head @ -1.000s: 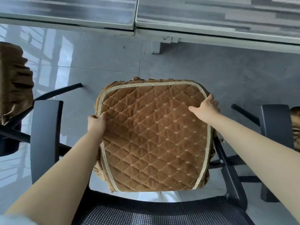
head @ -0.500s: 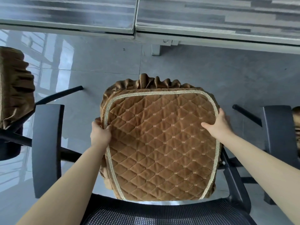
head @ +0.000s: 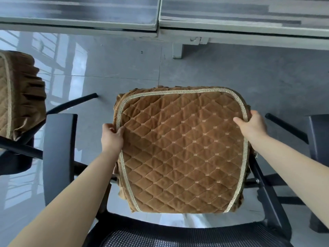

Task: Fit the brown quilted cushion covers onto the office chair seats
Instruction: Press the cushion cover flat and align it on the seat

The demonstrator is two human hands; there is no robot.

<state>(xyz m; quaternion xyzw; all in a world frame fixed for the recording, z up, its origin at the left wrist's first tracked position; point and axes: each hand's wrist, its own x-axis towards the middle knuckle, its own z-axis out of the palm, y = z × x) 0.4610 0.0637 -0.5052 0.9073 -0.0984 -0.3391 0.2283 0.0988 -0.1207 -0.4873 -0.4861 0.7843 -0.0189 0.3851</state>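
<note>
A: Where is the cover?

B: The cover (head: 183, 148) lies across the seat of the chair, quilted side up, between the left armrest (head: 58, 157) and the right armrest (head: 318, 138). Its gold braid trim (head: 178, 91) runs round the quilted panel, and the gathered skirt shows at the far edge and down the left side. The near edge stops short of the mesh backrest (head: 178, 237), with pale floor (head: 124, 61) visible in the gap.

A: And the hands?

B: The left hand (head: 112, 136) pinches the cover's left edge, thumb on top by the trim and fingers curled beneath. The right hand (head: 252, 125) grips the right edge near the far corner, thumb lying on the quilting and fingers wrapped over the trim and down the side. Both are closed on the fabric.

A: Any label, brand or writing?

B: None that I can read. The cover shows only diamond stitching with small pale double dashes at the crossings.

A: What else is about?

B: A second cover (head: 17, 95) of the same brown quilting sits on another chair at the left. A desk (head: 231, 34) edge crosses the top, with a pale leg (head: 177, 50) below it.
</note>
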